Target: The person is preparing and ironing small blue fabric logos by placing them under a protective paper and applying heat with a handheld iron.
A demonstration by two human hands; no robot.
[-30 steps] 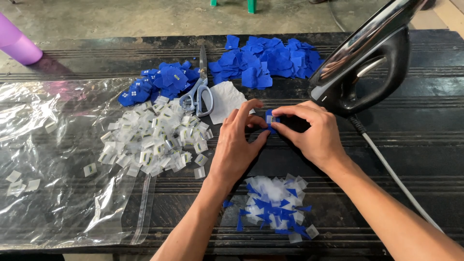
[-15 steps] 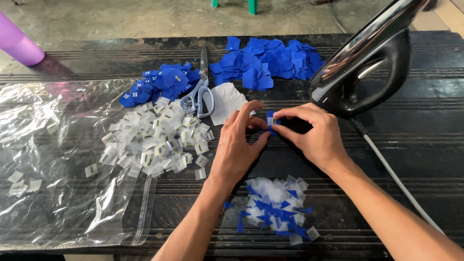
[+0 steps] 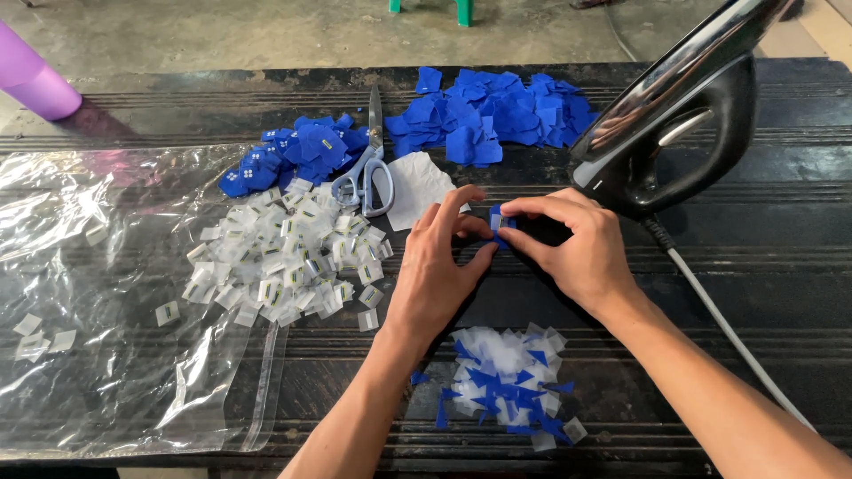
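Both hands, left [image 3: 441,266] & right [image 3: 581,253], fingers pinched shut on small blue piece [image 3: 499,219].

1. We see a black ridged counter [image 3: 781,293] carrying everything.
2. An iron [image 3: 683,115] rests tilted at the far right, its cord [image 3: 728,328] trailing toward the near edge.
3. Scissors [image 3: 368,168] lie between two heaps of blue pieces [image 3: 497,111], beside a white paper scrap [image 3: 417,186].
4. A pile of small clear packets [image 3: 284,262] sits on a clear plastic bag [image 3: 106,355] at the left.
5. Blue and white trimmings [image 3: 506,377] lie near the front edge.
6. A purple cup [image 3: 35,80] stands at the far left corner.
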